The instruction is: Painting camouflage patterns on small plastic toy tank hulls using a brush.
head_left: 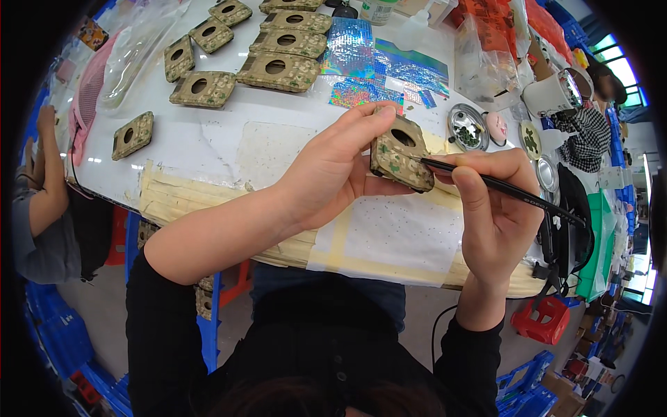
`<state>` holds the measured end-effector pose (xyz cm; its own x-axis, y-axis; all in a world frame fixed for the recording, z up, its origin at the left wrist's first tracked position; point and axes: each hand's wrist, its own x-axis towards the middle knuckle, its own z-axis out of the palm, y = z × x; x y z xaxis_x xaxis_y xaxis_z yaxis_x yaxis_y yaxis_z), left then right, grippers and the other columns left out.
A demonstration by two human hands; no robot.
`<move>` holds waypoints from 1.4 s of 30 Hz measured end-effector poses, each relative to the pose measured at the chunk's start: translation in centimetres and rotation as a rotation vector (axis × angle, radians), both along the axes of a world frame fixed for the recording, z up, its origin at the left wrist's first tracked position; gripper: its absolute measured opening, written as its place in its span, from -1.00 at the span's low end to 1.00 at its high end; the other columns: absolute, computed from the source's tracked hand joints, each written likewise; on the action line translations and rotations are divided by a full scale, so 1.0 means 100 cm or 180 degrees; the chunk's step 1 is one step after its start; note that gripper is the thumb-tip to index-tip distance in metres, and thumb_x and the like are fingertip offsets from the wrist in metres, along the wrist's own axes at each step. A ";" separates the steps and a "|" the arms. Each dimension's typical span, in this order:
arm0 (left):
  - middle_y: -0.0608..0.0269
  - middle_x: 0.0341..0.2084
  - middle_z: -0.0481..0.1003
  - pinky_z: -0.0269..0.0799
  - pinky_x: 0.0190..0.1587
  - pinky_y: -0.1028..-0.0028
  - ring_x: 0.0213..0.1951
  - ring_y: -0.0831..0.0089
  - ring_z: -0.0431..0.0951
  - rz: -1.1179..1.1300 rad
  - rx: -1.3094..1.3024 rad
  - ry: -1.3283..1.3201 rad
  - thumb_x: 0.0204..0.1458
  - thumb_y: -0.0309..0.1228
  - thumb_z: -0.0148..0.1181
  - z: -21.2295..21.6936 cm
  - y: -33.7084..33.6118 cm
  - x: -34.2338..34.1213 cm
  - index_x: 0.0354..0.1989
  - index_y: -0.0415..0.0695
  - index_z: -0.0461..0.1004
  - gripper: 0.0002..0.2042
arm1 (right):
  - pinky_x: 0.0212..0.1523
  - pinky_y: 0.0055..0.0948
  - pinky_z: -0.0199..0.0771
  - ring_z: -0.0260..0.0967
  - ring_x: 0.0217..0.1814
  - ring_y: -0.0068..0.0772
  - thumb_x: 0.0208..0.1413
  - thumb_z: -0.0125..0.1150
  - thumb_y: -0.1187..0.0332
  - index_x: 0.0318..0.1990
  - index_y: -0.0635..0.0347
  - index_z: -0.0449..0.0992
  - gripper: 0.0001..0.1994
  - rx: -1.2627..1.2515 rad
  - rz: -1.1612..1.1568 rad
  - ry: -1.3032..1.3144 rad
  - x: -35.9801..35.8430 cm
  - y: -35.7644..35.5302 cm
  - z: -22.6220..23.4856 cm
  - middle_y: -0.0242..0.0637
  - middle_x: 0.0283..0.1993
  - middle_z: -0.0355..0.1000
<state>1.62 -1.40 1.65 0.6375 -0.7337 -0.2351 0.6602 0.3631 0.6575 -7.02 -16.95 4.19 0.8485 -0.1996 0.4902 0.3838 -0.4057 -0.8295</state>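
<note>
My left hand [333, 156] is closed around the edges of a camouflage model tank hull [399, 156], thumb on its upper edge. The hull is tilted above the table, and a dark round hole shows in its top. In my right hand [497, 208] is a slim black pen-shaped tool [507, 187], pinched between thumb and fingers. Its thin metal tip meets or nearly meets the hull's top below the hole; contact is hard to judge. Beneath both hands lies a white sheet [396, 233] dotted with tiny dark specks.
Several similar hulls [278, 71] stand at the back left. Shiny holographic sheets [410, 66] lie behind my hands. To the right are a round metal dish [467, 128] with dark green bits, a white mug [552, 94] and a black bag [573, 208]. Another person's arm [48, 163] shows at far left.
</note>
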 end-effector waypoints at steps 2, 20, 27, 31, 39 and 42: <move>0.24 -0.10 0.42 0.57 -0.17 0.35 -0.13 0.45 0.52 0.0001 -0.0007 0.0005 0.20 -0.13 -0.12 -0.001 0.000 0.000 0.13 -0.05 0.20 -0.60 | -0.36 -0.62 0.28 0.30 -0.40 -0.58 -0.03 0.27 0.56 -0.37 0.36 0.48 -0.91 -0.0015 -0.0007 0.0011 0.000 0.001 0.000 -0.33 -0.42 0.40; 0.25 -0.11 0.43 0.56 -0.16 0.37 -0.14 0.46 0.53 -0.0006 0.0059 0.0001 0.20 -0.13 -0.13 0.000 -0.001 0.000 0.13 -0.04 0.20 -0.60 | -0.36 -0.66 0.29 0.31 -0.38 -0.61 -0.01 0.25 0.55 -0.35 0.36 0.47 -0.91 0.0019 0.0022 0.0045 -0.001 -0.001 -0.001 -0.34 -0.40 0.39; 0.23 -0.10 0.43 0.56 -0.16 0.35 -0.14 0.45 0.53 -0.0011 0.0047 -0.0023 0.20 -0.13 -0.14 -0.002 -0.001 0.000 0.14 -0.05 0.19 -0.60 | -0.34 -0.67 0.31 0.32 -0.37 -0.61 0.00 0.24 0.56 -0.35 0.37 0.46 -0.91 0.0095 0.0077 0.0047 -0.001 -0.001 -0.001 -0.34 -0.39 0.39; 0.22 -0.10 0.43 0.55 -0.15 0.34 -0.14 0.45 0.53 -0.0002 0.0039 -0.0024 0.20 -0.13 -0.14 -0.001 0.000 0.000 0.14 -0.05 0.19 -0.60 | -0.34 -0.66 0.31 0.32 -0.37 -0.60 0.00 0.25 0.56 -0.36 0.37 0.46 -0.91 0.0054 0.0054 0.0025 0.000 -0.001 -0.002 -0.33 -0.39 0.40; 0.23 -0.12 0.43 0.56 -0.17 0.36 -0.15 0.46 0.53 0.0003 0.0046 -0.0001 0.20 -0.13 -0.13 -0.001 0.000 0.001 0.13 -0.04 0.19 -0.60 | -0.35 -0.63 0.30 0.32 -0.38 -0.58 -0.02 0.26 0.56 -0.37 0.37 0.47 -0.91 0.0000 0.0006 -0.0038 -0.001 0.000 -0.002 -0.32 -0.40 0.41; 0.24 -0.12 0.43 0.57 -0.19 0.38 -0.15 0.46 0.53 0.0015 0.0048 -0.0001 0.19 -0.13 -0.12 0.000 0.000 0.000 0.13 -0.04 0.20 -0.60 | -0.35 -0.62 0.30 0.32 -0.40 -0.57 -0.03 0.27 0.57 -0.36 0.37 0.47 -0.90 -0.0091 0.0005 -0.0082 -0.001 0.000 -0.003 -0.30 -0.40 0.42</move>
<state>1.65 -1.42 1.64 0.6412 -0.7269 -0.2458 0.6583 0.3564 0.6631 -7.07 -16.99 3.90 0.8358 -0.1838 0.5174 0.4056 -0.4286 -0.8073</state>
